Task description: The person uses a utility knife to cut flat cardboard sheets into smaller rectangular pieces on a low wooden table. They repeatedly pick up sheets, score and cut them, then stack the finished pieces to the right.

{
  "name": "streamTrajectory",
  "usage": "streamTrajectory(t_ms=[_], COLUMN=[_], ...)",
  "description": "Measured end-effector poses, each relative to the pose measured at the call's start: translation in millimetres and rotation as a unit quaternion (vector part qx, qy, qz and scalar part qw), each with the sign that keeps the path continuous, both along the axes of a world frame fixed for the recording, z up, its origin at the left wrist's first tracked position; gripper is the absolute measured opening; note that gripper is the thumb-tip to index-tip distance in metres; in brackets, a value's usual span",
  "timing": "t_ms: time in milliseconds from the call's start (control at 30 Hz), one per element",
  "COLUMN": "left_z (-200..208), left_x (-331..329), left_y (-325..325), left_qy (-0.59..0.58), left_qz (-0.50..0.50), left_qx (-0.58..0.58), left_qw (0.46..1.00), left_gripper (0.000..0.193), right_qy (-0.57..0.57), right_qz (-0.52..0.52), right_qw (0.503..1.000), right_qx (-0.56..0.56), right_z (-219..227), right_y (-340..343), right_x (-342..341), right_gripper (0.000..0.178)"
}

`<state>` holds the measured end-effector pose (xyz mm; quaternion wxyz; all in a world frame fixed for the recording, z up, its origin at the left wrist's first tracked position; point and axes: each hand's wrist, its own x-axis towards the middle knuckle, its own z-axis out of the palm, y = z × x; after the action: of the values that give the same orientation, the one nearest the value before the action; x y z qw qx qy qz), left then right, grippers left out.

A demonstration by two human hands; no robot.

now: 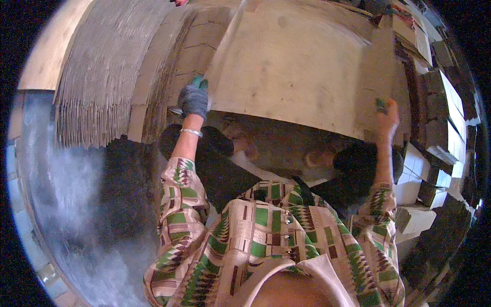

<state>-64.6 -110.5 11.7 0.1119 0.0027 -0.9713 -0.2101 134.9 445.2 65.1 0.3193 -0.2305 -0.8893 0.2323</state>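
My left hand (pixel 194 98), in a grey glove with green at the fingertips, is closed at the left edge of a wide tan board (pixel 286 66). A thin pale edge shows beside that hand, but what its fingers hold is hidden. On the right, my bare right hand (pixel 387 120), green at a fingertip, has its fingers bent together at the edge of a brown cardboard sheet (pixel 376 77). Motion smears both the sheet and that hand. The board lies flat in front of me, above my knees.
A long row of thin cardboard sheets (pixel 105 66) stands packed at the far left. More cardboard (pixel 192 43) lies between it and the board. Several stacks of cardboard pieces (pixel 445 107) stand along the right. My feet (pixel 318 156) are under the board's near edge.
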Motion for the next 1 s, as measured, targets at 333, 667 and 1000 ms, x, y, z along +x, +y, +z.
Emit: streamTrajectory(t_ms=[333, 667, 1000], left_z=[14, -31, -30], left_x=[50, 75, 96], left_y=[114, 158, 182], left_qy=[-0.094, -0.073, -0.11], left_qz=[-0.095, -0.203, -0.219], left_qx=[0.102, 0.034, 0.007], left_qw=[0.986, 0.976, 0.969], left_gripper=[0.035, 0.033, 0.031], right_qy=[-0.218, -0.11, -0.126], right_qz=[-0.115, 0.174, 0.253], right_qw=[0.966, 0.973, 0.959], right_qx=[0.079, -0.104, 0.003], right_z=[-6, 37, -2], right_y=[-6, -152, -185], right_x=[-26, -36, -53], right_gripper=[0.052, 0.088, 0.101])
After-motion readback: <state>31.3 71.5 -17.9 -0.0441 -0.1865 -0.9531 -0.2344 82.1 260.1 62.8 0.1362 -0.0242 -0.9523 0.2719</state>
